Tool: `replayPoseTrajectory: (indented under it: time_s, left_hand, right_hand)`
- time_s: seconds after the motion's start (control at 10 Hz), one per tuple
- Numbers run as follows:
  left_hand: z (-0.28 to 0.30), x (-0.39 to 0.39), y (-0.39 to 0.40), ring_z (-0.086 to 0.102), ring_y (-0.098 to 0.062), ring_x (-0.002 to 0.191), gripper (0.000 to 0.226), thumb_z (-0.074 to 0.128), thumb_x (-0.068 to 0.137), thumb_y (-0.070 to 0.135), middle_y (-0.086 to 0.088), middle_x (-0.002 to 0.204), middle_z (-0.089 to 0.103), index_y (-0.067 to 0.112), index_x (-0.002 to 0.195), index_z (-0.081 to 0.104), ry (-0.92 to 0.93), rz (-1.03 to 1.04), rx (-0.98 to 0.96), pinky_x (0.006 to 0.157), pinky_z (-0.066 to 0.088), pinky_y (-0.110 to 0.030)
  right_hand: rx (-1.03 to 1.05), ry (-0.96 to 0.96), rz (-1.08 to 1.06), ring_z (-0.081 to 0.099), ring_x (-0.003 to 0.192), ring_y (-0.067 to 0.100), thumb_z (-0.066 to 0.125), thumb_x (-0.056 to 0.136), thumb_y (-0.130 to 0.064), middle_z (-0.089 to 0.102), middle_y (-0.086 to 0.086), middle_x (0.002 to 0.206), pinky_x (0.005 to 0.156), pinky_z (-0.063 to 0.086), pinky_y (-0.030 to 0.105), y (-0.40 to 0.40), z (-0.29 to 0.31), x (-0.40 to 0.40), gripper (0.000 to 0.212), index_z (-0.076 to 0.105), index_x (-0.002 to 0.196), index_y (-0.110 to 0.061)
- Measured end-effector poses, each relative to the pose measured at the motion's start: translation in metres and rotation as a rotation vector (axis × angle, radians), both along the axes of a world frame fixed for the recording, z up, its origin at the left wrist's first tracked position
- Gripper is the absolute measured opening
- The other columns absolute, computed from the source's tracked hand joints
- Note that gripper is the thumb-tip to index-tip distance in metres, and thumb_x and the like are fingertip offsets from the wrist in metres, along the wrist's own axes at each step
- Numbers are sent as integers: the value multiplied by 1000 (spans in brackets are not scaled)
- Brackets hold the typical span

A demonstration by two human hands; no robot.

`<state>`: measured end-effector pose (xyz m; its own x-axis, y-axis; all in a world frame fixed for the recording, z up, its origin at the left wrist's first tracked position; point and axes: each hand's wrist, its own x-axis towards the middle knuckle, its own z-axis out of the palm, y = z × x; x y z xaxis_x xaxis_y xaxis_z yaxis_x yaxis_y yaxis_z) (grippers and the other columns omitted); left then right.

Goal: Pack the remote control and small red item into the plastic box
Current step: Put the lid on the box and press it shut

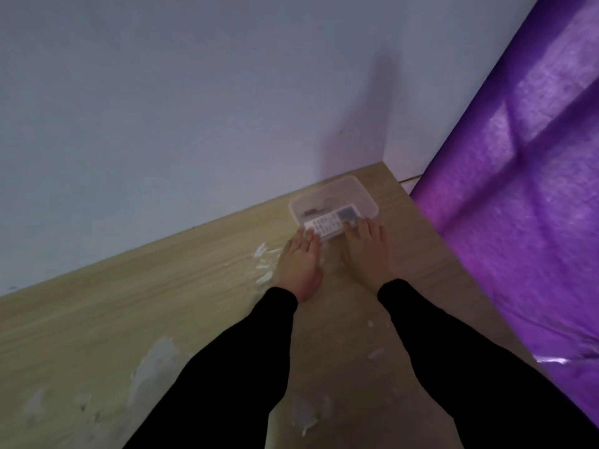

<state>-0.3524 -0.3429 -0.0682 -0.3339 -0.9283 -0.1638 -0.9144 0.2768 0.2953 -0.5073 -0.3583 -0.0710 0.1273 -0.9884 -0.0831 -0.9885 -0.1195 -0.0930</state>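
Observation:
A clear plastic box (356,192) sits on the wooden table near the far corner by the wall. A white remote control (330,224) with a grey screen end lies across the box's near rim, half over it. My left hand (299,264) touches the remote's left end with its fingertips. My right hand (368,251) has its fingers on the remote's right end by the screen. A small dark reddish item (311,211) shows blurred inside the box, behind the remote.
The wooden table (162,303) has white scraped patches (264,264) left of my hands and more nearer to me. A grey wall rises behind. A purple curtain (518,189) hangs along the table's right edge.

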Motion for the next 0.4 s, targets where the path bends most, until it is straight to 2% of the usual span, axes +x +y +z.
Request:
replayPoseTrajectory:
  time_s: [0.1,0.2,0.3,0.4]
  left_hand:
    - [1,-8,-22,0,-27,146,76,51,84,18,-14,158,8,4,145,10,-47,-27,33,118,9,-40]
    - [3,-9,-34,-4,-26,146,75,50,86,19,-12,159,4,7,146,7,-63,-55,55,118,6,-42]
    - [4,-5,-38,-6,-26,146,76,49,88,22,-12,159,-1,9,147,3,-81,-91,69,118,4,-43]
    - [9,7,-30,-2,-28,146,74,48,91,27,-14,159,1,10,147,3,-54,-61,52,118,5,-45]
  right_hand:
    - [23,-78,3,50,118,47,38,82,-24,52,32,128,98,43,55,-22,-5,-9,55,45,131,0]
    - [160,-130,-4,16,143,40,50,88,-25,17,26,154,114,23,53,-34,-12,-17,72,13,146,-7]
    - [179,-161,13,3,146,35,50,87,-27,1,21,158,117,12,54,-36,-14,-21,80,-1,147,-12]
    - [132,-178,-6,3,146,35,52,87,-26,3,21,158,116,10,55,-29,-6,-19,81,-1,147,-11]
